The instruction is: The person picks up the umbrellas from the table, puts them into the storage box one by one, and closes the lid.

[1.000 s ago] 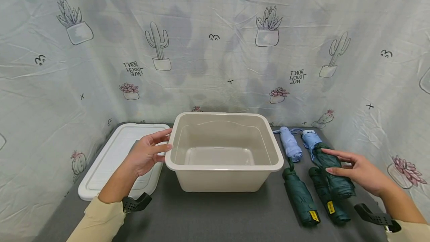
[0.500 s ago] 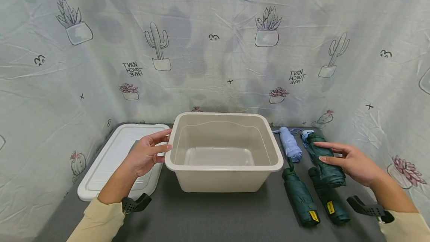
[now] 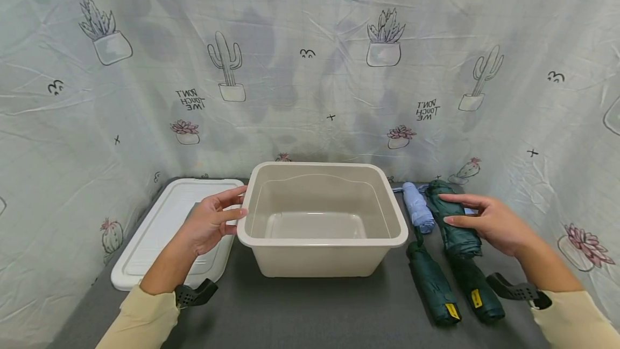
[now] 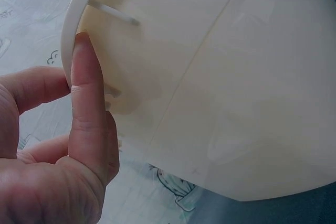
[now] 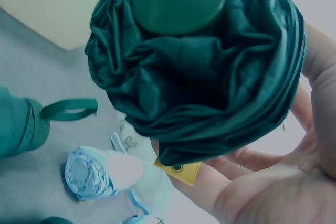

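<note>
My left hand (image 3: 210,222) holds the left rim of a beige plastic storage bin (image 3: 319,257). The thumb lies against its rim in the left wrist view, and other fingertips are partly hidden. My right hand (image 3: 494,225) grips a folded dark green umbrella (image 3: 455,222), its thumb and fingers round the upper part. In the right wrist view this umbrella shows its round end close up, with a yellow tag (image 5: 181,172) beneath. It hangs over a second green umbrella (image 3: 477,290) and covers most of a blue one behind. A third green umbrella (image 3: 433,284) lies left of those.
A white lid (image 3: 160,230) lies left of the bin, partly behind my left forearm. Right of the bin lies a folded blue umbrella (image 3: 418,209). Everything stands on a grey surface (image 3: 310,311), with a cactus-print sheet (image 3: 300,90) hanging behind and at the sides.
My right hand has moved left and away from me with the green umbrella, drawing it off the lower umbrella and over the blue one. The left hand and bin stay put.
</note>
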A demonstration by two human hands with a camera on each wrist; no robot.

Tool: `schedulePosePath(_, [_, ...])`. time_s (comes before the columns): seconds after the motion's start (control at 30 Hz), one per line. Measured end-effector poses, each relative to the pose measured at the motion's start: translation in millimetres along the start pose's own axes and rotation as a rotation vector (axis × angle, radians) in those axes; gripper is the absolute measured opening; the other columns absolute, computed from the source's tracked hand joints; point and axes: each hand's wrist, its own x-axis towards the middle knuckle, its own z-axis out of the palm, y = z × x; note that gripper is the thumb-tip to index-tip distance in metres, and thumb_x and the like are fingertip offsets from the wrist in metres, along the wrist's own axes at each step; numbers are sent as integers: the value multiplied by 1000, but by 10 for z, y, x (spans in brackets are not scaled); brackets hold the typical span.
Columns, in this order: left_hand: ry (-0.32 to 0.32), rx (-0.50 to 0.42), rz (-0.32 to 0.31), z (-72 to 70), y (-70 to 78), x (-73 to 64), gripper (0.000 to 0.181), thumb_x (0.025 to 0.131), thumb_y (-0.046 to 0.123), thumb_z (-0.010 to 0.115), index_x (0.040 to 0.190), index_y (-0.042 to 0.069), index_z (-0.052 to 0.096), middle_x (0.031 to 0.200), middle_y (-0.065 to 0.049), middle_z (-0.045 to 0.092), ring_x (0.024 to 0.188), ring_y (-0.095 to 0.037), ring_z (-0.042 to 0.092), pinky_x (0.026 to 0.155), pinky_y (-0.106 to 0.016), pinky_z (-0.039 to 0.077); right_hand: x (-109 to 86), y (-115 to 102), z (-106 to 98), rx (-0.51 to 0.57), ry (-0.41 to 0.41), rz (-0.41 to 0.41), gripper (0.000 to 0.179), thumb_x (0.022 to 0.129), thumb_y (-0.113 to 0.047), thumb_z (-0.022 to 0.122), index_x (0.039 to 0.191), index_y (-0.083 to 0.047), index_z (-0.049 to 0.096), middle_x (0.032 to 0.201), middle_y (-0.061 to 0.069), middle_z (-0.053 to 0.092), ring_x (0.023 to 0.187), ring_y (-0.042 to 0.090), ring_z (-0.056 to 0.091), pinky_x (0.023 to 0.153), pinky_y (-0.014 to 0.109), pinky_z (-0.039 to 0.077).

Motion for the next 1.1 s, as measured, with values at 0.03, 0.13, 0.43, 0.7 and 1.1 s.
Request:
schedulePosePath(0.03, [4,-3,-2,0,-3,1,68,96,3,69,156,0,37,125,-11,60,100,-21,75,80,-44,64,10,-15,13,0,0,-3,61,96,-17,72,152,-8,49,156,17,35,81,6,59,73,28,58])
schedulePosePath(0.13, [3,-4,-2,-3,-9,5,68,96,2,68,157,-1,37,124,-11,60,100,-21,75,80,-44,64,46,-58,43,0,-20,-9,62,95,-17,73,151,-7,49,160,21,31,85,10,65,77,29,60])
schedulePosePath(0.43, [3,-5,-2,-3,-18,13,68,97,1,67,157,-1,37,125,-12,60,99,-20,75,79,-42,64,141,-247,111,14,-49,-37,64,94,-14,74,151,-5,49,158,22,33,82,12,66,74,30,61])
schedulePosePath(0.7, [1,-6,3,-5,-31,6,68,96,1,68,157,-1,37,125,-11,60,98,-19,75,79,-41,64,229,-446,158,48,-21,-51,62,93,-14,76,150,-12,53,134,6,44,54,14,36,49,29,42])
schedulePosePath(1.1, [15,-11,7,0,-15,-2,68,95,-1,69,156,-1,39,124,-10,63,98,-20,75,78,-42,65,361,-782,340,138,-75,11,68,90,-16,80,152,-11,51,149,19,42,57,10,44,53,25,47])
